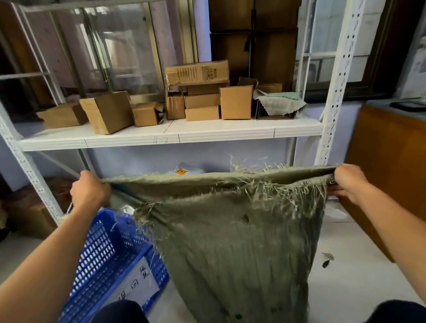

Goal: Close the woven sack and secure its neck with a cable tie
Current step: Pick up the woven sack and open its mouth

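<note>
A grey-green woven sack (236,241) hangs in front of me, its frayed mouth stretched flat and wide. My left hand (90,190) grips the left corner of the mouth. My right hand (349,180) grips the right corner. The top edge runs taut between the two hands, with loose fibres sticking out along it. The sack's body drops down toward the floor between my knees. No cable tie is visible in this view.
A blue plastic crate (105,266) with a white label stands on the floor at the left, touching the sack. A white metal shelf (171,135) carries several cardboard boxes behind the sack. A wooden cabinet (399,172) stands at the right.
</note>
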